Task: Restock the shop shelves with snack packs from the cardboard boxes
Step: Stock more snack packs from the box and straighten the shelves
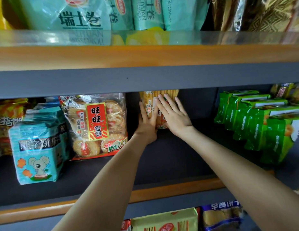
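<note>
— What's hard to see, starting closest?
— Down at the frame's bottom edge, a pale yellow pack (163,220) and a blue pack (222,215) on the lower shelf are both cut off. Both forearms cross the wooden lip (162,189) of the middle shelf (170,157).
— And the hands?
— Both reach deep. The left grip (146,124) lies flat, fingers straight, thumb up along the left edge of the yellow snack pack (148,100). The right grip (174,114) spreads its straight fingers over the pack's front. Neither curls round it; they press it. They cover most of the pack, and the grey board above (145,77) hides its top.
— Where does it stand?
— Upright at the back of the shelf.
— Room around it?
— Bare dark shelf on both sides, between the red rice-cracker pack (97,124) on the left and the row of green packs (262,124) on the right.
</note>
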Demonstrator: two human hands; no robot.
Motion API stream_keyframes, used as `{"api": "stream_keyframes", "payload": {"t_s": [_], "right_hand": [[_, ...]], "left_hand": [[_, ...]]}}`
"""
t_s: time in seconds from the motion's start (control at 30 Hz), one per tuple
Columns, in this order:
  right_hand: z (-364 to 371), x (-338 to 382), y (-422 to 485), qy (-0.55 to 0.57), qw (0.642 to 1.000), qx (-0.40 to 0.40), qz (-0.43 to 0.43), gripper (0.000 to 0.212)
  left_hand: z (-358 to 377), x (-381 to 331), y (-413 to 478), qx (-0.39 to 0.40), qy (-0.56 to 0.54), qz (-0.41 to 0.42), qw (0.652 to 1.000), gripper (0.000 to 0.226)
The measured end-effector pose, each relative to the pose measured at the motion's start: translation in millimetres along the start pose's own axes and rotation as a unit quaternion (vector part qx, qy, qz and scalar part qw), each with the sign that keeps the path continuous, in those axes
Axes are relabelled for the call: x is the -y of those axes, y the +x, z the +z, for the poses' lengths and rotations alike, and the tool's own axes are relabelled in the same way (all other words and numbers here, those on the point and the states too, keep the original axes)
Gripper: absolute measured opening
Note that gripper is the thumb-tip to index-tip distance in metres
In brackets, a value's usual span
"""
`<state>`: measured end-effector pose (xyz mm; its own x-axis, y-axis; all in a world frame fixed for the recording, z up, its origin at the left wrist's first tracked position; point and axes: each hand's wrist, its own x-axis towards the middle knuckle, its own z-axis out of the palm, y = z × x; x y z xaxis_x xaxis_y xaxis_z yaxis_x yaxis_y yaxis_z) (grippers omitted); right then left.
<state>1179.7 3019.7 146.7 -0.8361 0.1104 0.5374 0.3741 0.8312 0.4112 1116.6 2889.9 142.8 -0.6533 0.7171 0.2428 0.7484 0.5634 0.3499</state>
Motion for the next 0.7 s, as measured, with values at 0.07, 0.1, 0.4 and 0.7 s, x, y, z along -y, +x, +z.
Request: {"api": "stream_keyframes", "payload": {"t_s": [0.07, 0.1, 0.4, 0.7], "right_hand": [[0.6, -14.5, -7.6, 0.022, 0.999, 0.027, 0.013, 0.095], [0.3, -23.5, -12.1, 0.029, 0.999, 0.032, 0.022, 0.096], [0.7, -89.2, -44.3, 0.093, 0.992, 0.078, 0.038, 0.102], [-7.4, -83.5, -45.8, 0.148, 0.987, 0.055, 0.034, 0.097]], "left_hand": [[2.6, -10.6, 2.3, 0.028, -0.009, 0.026, 0.999, 0.116], [3.2, -17.5, 3.4, 0.04, -0.026, 0.035, 0.998, 0.119], [21.8, -74.0, 19.7, 0.104, -0.053, 0.082, 0.99, 0.125], [22.1, -66.3, 5.2, 0.079, 0.031, 0.039, 0.996, 0.102]]}}
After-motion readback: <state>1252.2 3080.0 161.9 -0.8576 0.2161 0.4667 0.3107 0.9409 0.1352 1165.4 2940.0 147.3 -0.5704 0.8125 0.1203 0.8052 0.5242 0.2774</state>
